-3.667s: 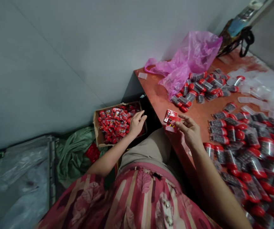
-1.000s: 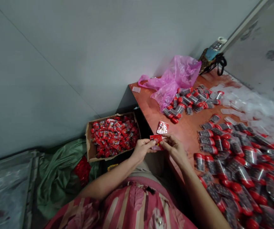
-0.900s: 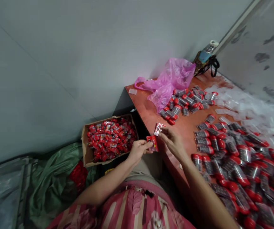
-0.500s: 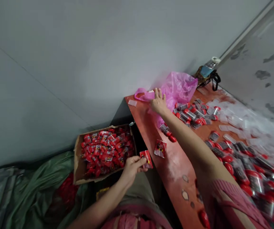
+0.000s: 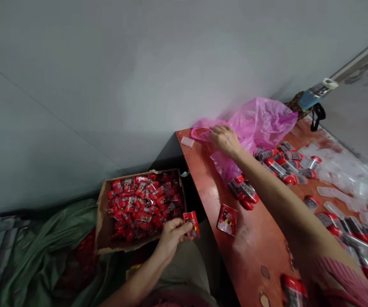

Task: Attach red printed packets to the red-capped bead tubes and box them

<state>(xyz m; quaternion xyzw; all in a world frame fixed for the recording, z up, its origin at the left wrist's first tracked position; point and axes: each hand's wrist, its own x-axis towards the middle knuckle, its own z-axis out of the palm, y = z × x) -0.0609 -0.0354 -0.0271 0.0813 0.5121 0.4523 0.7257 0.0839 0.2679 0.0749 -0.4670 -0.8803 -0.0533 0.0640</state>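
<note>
My left hand (image 5: 174, 233) pinches a small red packet (image 5: 192, 224) between thumb and fingers, in front of the table's edge. Over on the table's far corner, my right hand (image 5: 224, 138) has its fingers curled down on a pink plastic bag (image 5: 260, 121), closed on the thin part near its handle loop; the fingertips are partly hidden. Another red packet, flat and square (image 5: 227, 219), lies on the table between my arms. Several red-capped clear jars with dark contents (image 5: 243, 192) lie just below the bag.
A cardboard box (image 5: 102, 213) full of small red packets stands left of the orange-red table (image 5: 199, 170). More red-capped jars (image 5: 286, 164) and clear plastic pieces (image 5: 346, 170) spread to the right. A bottle (image 5: 314, 96) stands by the wall; green cloth (image 5: 49, 243) lies at left.
My right hand's spread fingers have curled down onto the pink bag. My left hand, still with the red packet, sits slightly lower and further left. The view has shifted, moving the table rightward.
</note>
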